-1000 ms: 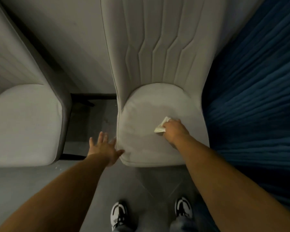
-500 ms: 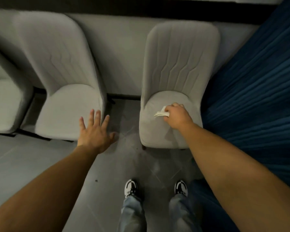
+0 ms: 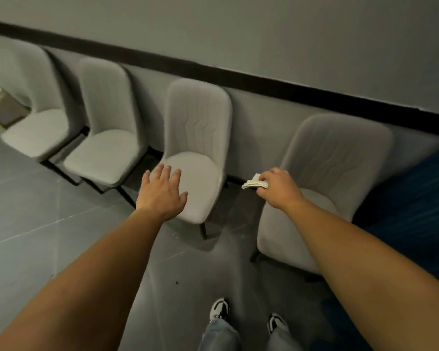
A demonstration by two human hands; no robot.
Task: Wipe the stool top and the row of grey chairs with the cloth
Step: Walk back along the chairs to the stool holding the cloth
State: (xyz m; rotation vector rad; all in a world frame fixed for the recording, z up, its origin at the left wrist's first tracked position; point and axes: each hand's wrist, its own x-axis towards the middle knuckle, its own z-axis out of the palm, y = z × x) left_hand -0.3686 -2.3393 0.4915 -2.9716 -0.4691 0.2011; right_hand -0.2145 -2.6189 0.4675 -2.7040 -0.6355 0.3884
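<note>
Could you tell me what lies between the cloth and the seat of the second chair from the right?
Only bare grey floor, in the head view.

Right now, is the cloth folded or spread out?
Folded: the cloth shows as a small layered wad pinched in the right hand.

Head view, angled down, standing height

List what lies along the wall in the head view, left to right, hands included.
Far-left chair → second chair → left hand → third chair → cloth → right hand → rightmost chair → blue curtain.
</note>
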